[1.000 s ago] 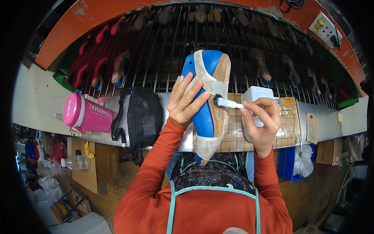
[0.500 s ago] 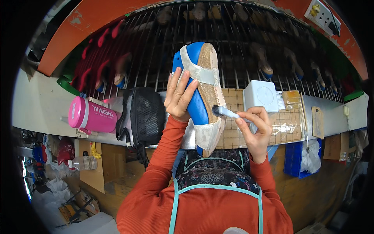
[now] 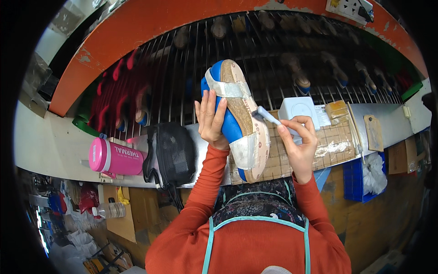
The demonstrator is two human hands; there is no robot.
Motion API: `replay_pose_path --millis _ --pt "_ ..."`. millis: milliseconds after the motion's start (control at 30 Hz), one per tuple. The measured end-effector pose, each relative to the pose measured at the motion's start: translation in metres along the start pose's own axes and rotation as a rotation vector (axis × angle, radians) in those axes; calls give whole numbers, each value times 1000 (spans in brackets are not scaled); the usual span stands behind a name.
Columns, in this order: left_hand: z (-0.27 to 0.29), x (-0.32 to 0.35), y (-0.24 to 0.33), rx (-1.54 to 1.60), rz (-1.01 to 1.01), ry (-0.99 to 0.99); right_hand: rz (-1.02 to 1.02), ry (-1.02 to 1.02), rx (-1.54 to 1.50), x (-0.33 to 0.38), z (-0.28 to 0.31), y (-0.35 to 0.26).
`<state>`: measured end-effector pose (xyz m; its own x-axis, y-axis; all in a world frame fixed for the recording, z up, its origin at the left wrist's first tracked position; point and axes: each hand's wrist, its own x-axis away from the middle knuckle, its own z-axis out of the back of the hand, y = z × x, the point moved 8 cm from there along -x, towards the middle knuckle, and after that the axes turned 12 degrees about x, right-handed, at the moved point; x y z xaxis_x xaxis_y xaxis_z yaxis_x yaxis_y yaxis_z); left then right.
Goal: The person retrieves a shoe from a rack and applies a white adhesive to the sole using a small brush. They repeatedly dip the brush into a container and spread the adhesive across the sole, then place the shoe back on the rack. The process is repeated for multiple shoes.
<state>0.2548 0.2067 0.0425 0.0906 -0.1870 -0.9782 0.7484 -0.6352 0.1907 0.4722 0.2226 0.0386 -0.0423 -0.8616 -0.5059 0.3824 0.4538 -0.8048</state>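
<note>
Gripping a blue shoe last [image 3: 237, 121] from its left flank, the person's left hand [image 3: 211, 119] wraps its fingers against the blue side while the sole faces up and to the right. A tan insole is fixed on that sole by two pale tape strips, one near the toe above the hand and one near the heel below it. The last stands tilted, toe up and away from the person, heel down toward the chest.

The right hand [image 3: 299, 144] is pinched closed on a small brush [image 3: 265, 115] with a pale handle; its bristled end touches the insole's right edge, just left of the fingertips.

Behind the right hand lies a gridded cutting mat [image 3: 335, 144], smeared with whitish paste. A white square box [image 3: 299, 108] stands on the mat just above the right hand. A wooden paddle [image 3: 374, 132] lies further right on the metal bench [image 3: 59, 146]. Left of the left hand sits a black mesh bag [image 3: 171, 153], and beyond it a pink thermal bottle [image 3: 116, 157] lies on its side. Above both hands a wire rack [image 3: 273, 45] under an orange frame carries more lasts, well apart from the hands. Both sleeves are orange, and a teal-trimmed apron covers the chest.
</note>
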Motion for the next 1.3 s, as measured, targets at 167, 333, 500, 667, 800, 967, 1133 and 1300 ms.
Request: replay_pose_path --millis 167,333,500,667,800,967,1133,1300 --pt "0 6 -7 -36 159 28 -156 -96 -127 16 -4 5" --pt "3 15 -14 -73 218 46 -202 -150 -118 42 -1 -3" --pt "6 22 -16 -77 227 69 -105 -78 15 35 -5 -14" --pt "12 24 -20 -99 201 72 28 -48 128 22 -12 -27" --pt "18 22 -21 -90 178 90 92 -11 215 15 -16 -34" --pt "19 18 -25 -89 203 81 161 6 207 13 -18 -39" --pt "15 16 -32 -88 263 63 99 -44 144 23 -18 -32" --pt "6 11 -33 -71 294 75 106 -26 118 27 -13 -32"
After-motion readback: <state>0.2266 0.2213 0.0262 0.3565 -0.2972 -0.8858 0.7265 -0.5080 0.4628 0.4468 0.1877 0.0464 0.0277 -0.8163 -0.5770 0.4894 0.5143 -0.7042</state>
